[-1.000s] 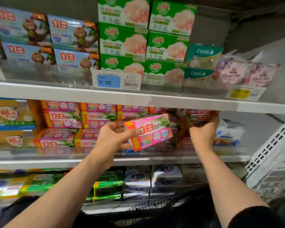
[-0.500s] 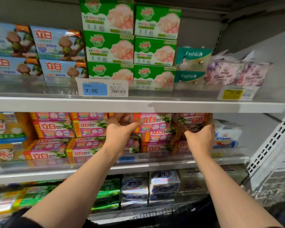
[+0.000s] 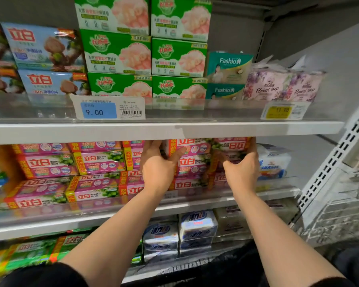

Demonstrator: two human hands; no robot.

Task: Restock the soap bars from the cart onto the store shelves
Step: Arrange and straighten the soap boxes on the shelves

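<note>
Left hand: the left hand (image 3: 157, 169) reaches under the upper shelf (image 3: 164, 129); its grip is curled round the left end of the top pink soap pack (image 3: 188, 146), thumb across the front face, fingers out of sight behind the pack.
Right hand: the right hand (image 3: 244, 169) is at the right end of the neighbouring pink stack (image 3: 230, 160), fingers curled behind its far edge and thumb pointing left across the front (how firmly the grip closes cannot be told).
Task item: the top pink soap pack sits on its stack on the middle shelf (image 3: 278, 192), just beneath the upper shelf and touching the neighbouring pink stack.
Same shelf, left: more pink soap packs (image 3: 71, 170) in rows and layers (some tilted).
Same shelf, right: a white and blue pack (image 3: 273, 162) just beside the right hand.
Upper shelf: green and white boxes (image 3: 145, 54), blue packs (image 3: 44, 59), teal Fashion boxes (image 3: 228, 75), floral packs (image 3: 282, 85), a blue 9.00 price tag (image 3: 108, 109) and a yellow tag (image 3: 282, 110).
Lower shelf: green packs (image 3: 31, 251) and white and blue bars (image 3: 180, 230).
</note>
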